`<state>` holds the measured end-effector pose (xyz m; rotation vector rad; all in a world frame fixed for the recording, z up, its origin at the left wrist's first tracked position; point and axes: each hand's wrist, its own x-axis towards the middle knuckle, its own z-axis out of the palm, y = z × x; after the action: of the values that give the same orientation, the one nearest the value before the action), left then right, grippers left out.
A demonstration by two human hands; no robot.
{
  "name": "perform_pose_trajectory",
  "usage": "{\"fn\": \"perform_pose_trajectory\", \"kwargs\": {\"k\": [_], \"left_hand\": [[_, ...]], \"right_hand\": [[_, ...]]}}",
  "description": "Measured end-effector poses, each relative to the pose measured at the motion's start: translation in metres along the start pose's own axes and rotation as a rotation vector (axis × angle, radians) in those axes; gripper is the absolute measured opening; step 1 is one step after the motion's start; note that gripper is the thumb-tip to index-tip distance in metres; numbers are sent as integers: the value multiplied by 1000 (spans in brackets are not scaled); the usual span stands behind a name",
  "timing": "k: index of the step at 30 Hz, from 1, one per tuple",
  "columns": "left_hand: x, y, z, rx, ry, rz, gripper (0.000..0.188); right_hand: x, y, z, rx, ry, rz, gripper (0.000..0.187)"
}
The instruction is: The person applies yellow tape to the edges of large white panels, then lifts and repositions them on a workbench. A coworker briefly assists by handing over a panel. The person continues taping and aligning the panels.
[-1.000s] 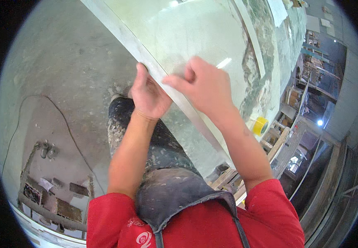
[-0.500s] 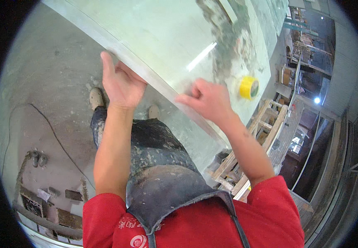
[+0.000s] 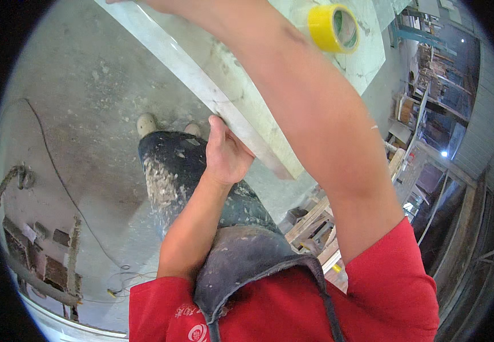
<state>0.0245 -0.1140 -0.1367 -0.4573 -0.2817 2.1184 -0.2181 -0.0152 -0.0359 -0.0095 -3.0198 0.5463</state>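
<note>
A pale, polished stone slab (image 3: 192, 80) with grey veining runs diagonally in front of me, its thick front edge toward my body. My left hand (image 3: 230, 155) holds that edge near its right end, thumb up against the front face, fingers reaching underneath and hidden. My right forearm crosses over the slab. At the top rim of the picture, my right hand (image 3: 150, 3) is at the far-left part of the edge, mostly cut off, so its grip does not show. Beyond the forearm, a yellow roll of tape (image 3: 319, 28) rests on the slab top.
A wooden frame (image 3: 309, 225) stands below the slab's right end. A dark cable (image 3: 59, 171) snakes over the grey floor (image 3: 98, 114) at left. Bricks and blocks (image 3: 56, 272) lie at lower left. Shelving with clutter (image 3: 429, 74) stands at far right.
My right hand has swept from the slab's middle up and left along the edge. My left hand has shifted right along it. The tape roll now appears higher and larger in view.
</note>
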Motion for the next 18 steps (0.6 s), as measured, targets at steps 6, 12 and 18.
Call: {"fn": "perform_pose_trajectory", "kwargs": {"k": [6,12,18], "left_hand": [[-1,-27,-4,152,56,32,82],[10,-26,-8,144,105,115,84],[11,-35,1,195,118,145,85]], "right_hand": [[-60,-15,-44,51,-174,221,49],[-146,-4,-58,-45,-383,395,49],[-279,34,-66,-48,-261,370,55]]}}
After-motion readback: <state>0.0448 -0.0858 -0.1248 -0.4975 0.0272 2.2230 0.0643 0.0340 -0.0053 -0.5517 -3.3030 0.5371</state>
